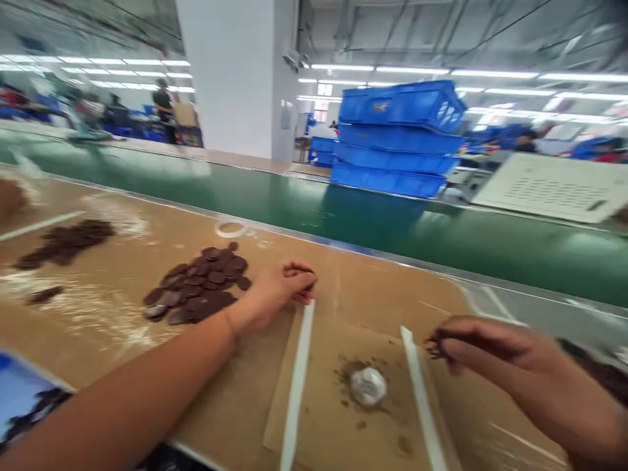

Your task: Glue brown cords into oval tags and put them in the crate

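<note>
So the biggest thing going is the green conveyor belt (343, 216) running across the back, with one stack of four blue crates (397, 137) sitting behind it at about 1 o'clock. Nearer in, the brown worktable (122, 307) is carrying three piles of dark brown discs: the main pile (199, 288) at 10 o'clock, way too many and too blurry to count, plus two smaller smeared ones further left. Two white strips (297, 386) are lying around a small whitish lump (367, 386). The left hand (277, 291) is curling shut just right of the main pile, fingertips pinched together. The right hand (495, 363) at 4 o'clock is pinching some dark discs, edge-on and hard to count.
</note>
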A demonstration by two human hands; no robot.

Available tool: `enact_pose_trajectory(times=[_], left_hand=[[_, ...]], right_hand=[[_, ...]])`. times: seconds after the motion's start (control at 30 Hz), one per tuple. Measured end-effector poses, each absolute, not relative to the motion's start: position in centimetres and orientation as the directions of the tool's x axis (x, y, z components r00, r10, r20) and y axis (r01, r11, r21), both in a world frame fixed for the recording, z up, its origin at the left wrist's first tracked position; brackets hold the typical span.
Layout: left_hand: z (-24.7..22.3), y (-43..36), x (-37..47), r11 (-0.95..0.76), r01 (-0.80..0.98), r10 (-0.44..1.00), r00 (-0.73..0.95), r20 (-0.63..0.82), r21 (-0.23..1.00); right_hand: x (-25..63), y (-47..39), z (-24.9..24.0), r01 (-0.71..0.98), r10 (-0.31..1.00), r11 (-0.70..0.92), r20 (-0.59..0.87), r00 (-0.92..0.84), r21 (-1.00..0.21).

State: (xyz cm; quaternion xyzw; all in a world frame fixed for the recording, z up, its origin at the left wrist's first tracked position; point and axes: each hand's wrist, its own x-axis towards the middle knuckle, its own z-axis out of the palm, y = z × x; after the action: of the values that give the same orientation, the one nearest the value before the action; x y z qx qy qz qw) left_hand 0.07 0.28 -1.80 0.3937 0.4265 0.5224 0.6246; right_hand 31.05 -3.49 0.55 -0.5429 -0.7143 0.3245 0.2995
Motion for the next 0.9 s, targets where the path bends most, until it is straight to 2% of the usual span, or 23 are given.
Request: enact_pose_trajectory(times=[0.1,0.27,0.5,0.7,0.9], left_hand=[[-2.1,0.5,-0.4,0.118,-0.289,0.992,0.066,-0.103,0.95],[-2.1,0.4,-0.7,0.098,-0.231,0.995,0.011,-0.098,0.968],[-2.2,0.8,-1.1,0.079,-0.206,0.997,0.014,-0.078,0.975],[-1.8,0.5,-0.9,0.033,-0.138,0.999,-0.01,-0.034,0.99],[-1.5,0.5,-0.5,0.04,-0.09,0.997,-0.06,-0.046,0.995]], right_hand=[[31.7,-4.6,1.4,0.558,0.94,0.128,-0.081,-0.333,-0.82],[29.6,-4.6,0.9,0.526,0.884,0.082,-0.182,-0.43,-0.846],[28.1,-3.9,-0.8,0.523,0.862,-0.086,-0.327,-0.387,-0.848],[27.0,-3.4,-1.2,0.505,0.824,-0.152,-0.391,-0.409,-0.849],[27.0,-3.5,-1.3,0.499,0.811,-0.135,-0.385,-0.441,-0.856]])
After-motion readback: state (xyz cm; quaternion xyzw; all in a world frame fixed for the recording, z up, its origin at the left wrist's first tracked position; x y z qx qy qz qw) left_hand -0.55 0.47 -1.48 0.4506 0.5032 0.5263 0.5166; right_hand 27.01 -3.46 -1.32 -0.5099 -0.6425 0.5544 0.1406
